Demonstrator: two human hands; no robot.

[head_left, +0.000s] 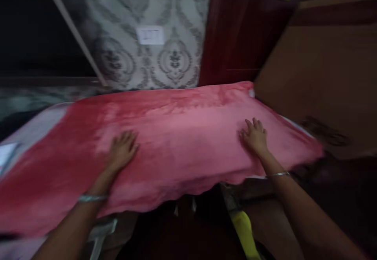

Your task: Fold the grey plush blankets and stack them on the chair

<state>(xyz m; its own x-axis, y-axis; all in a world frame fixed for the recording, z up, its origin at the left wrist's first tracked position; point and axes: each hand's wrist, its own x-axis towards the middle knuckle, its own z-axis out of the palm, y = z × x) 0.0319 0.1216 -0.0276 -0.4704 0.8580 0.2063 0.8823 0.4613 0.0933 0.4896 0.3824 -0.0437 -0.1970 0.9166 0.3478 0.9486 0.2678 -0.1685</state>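
Note:
A pink plush cloth [188,138], like a blanket or large towel, lies spread over a long raised surface. Its nap shows darker red patches toward the left and along the back. My left hand [123,149] rests flat on the cloth left of the middle, fingers pointing forward. On the right part, my right hand [255,135] touches the cloth with its fingers spread. Neither hand holds anything. Part of a whitish sheet [44,122] shows beneath the cloth at the left end.
Behind stands a patterned wall [173,59] with a small white label [150,35], beside a dark red panel [232,36]. A large brown cardboard box [324,75] borders the right. A dark screen-like panel [41,32] is at left. Something yellow-green [244,232] sits below the front edge.

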